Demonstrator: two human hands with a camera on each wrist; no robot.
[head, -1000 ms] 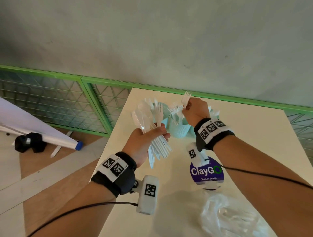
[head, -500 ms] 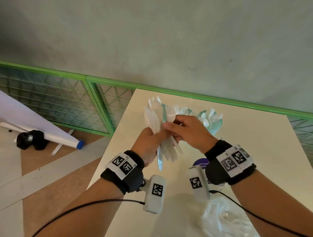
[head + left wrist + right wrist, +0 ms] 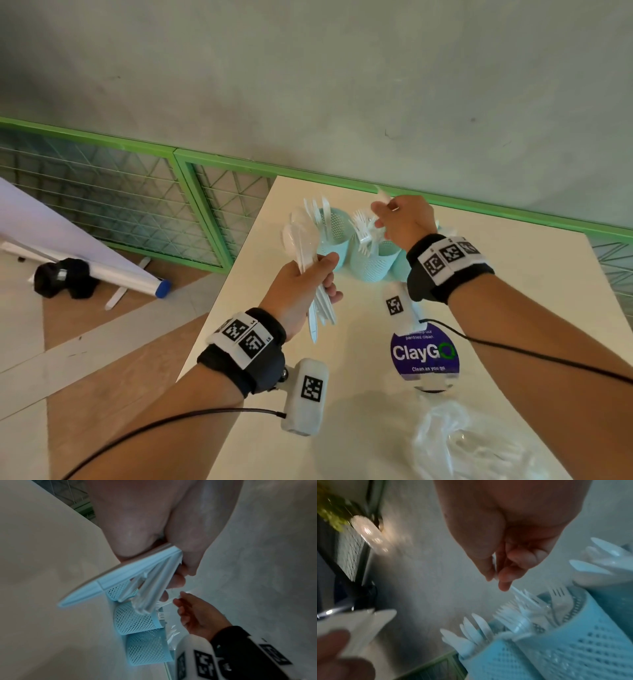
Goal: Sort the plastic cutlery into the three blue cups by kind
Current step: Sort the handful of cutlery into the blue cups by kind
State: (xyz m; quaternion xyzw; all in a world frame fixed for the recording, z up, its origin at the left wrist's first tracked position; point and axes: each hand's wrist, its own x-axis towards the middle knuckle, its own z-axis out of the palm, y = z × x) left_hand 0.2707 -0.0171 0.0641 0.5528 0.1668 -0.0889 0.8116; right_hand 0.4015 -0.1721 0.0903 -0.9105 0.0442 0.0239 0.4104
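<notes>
Three light-blue mesh cups stand at the table's far edge. The left cup [image 3: 334, 245] holds knives, the middle cup [image 3: 375, 262] forks, and the right cup [image 3: 618, 601], holding spoons, is mostly hidden behind my right wrist in the head view. My left hand [image 3: 318, 274] grips a fanned bundle of white cutlery [image 3: 301, 240], held upright in front of the left cup. My right hand [image 3: 382, 212] pinches a single white fork [image 3: 518, 593] just above the forks in the middle cup [image 3: 573, 642]. The left wrist view shows the bundle [image 3: 137, 580] with my right hand [image 3: 178, 600] beyond it.
A purple ClayGo sticker [image 3: 424, 353] and a crumpled clear plastic bag [image 3: 472, 442] lie near me on the white table [image 3: 531, 291]. A green mesh railing [image 3: 102, 202] runs behind, and the table's left edge drops to a floor with a rolled banner [image 3: 102, 270].
My right hand left the bundle with one fork and moved back over the middle cup. The left hand kept its grip, and the bundle looks thinner.
</notes>
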